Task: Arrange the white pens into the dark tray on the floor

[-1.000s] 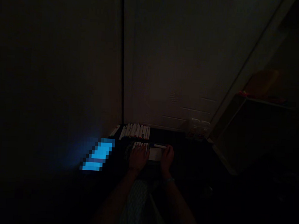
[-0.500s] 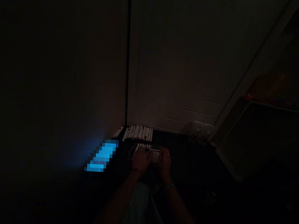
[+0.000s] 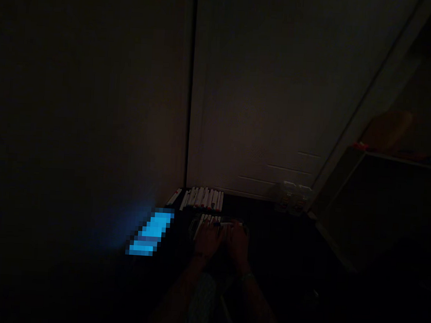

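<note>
The scene is very dark. My left hand (image 3: 208, 238) and my right hand (image 3: 238, 240) are close together over the dark table, fingers curled. A white marker (image 3: 230, 224) lies crosswise between them, its dark end at my left fingers and its other end under my right fingers. Several more white markers (image 3: 203, 220) stand side by side just beyond my left hand, in what looks like a clear case (image 3: 192, 227). My hands hide most of that case.
A row of white markers (image 3: 204, 199) lies at the back against the wall. A glowing, pixelated blue screen (image 3: 151, 231) is on the left. Two clear packages (image 3: 295, 198) stand at the back right. Farther right is a shelf (image 3: 394, 158) with an orange object (image 3: 391, 128).
My right hand has turned inward over the marker and sits closer to my left hand. A pale rectangular area between the hands is now covered. The view has shifted slightly.
</note>
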The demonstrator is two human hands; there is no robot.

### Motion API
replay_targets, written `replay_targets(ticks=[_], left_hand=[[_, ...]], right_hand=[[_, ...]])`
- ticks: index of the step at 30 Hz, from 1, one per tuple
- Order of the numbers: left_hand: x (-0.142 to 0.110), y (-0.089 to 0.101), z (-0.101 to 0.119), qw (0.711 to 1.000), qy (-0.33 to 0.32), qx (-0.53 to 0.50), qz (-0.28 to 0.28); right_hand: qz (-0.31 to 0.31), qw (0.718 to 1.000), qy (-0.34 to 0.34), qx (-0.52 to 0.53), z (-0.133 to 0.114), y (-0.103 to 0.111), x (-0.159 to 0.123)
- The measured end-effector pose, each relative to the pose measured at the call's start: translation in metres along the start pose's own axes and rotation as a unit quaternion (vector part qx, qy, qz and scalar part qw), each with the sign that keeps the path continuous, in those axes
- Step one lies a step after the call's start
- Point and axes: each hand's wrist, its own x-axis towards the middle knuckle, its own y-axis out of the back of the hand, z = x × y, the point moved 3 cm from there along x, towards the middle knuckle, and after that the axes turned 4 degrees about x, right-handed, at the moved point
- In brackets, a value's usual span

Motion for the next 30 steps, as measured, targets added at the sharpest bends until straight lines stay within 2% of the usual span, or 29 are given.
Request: replay_targets(ticks=[7,11,14,19,22,25,28,30], left_hand=[[-0.001,0.003,0.002,1.0,-0.012,-0.009,-0.011],[-0.001,0.005,0.003,0.999,-0.025,-0.021,-0.008],[0.001,0.007,0.002,1.0,0.0,-0.027,-0.005],[0.003,0.014,0.001,0.999,0.029,-0.035,0.018],[0.003,0.018,0.002,0.999,0.001,-0.014,0.034],[0.002,0.016,0.004,0.999,-0.032,0.003,0.007],[0.002,0.015,0.004,0.999,-0.046,0.009,-0.018],[0.002,0.015,0.004,0.998,-0.05,0.007,-0.025]], right_hand=[[0.012,0.999,-0.036,-0.027,0.004,0.003,0.001],[0.029,0.994,-0.1,-0.028,0.008,0.008,0.001],[0.016,0.99,-0.133,-0.037,0.009,0.01,0.001],[-0.01,0.996,-0.076,-0.04,-0.001,0.011,0.002],[-0.038,0.998,-0.016,-0.038,-0.008,0.01,0.002],[-0.071,0.996,0.034,-0.037,-0.013,0.008,0.001],[-0.07,0.996,0.041,-0.021,-0.012,0.008,0.0],[-0.046,0.999,0.023,-0.001,-0.008,0.009,0.0]])
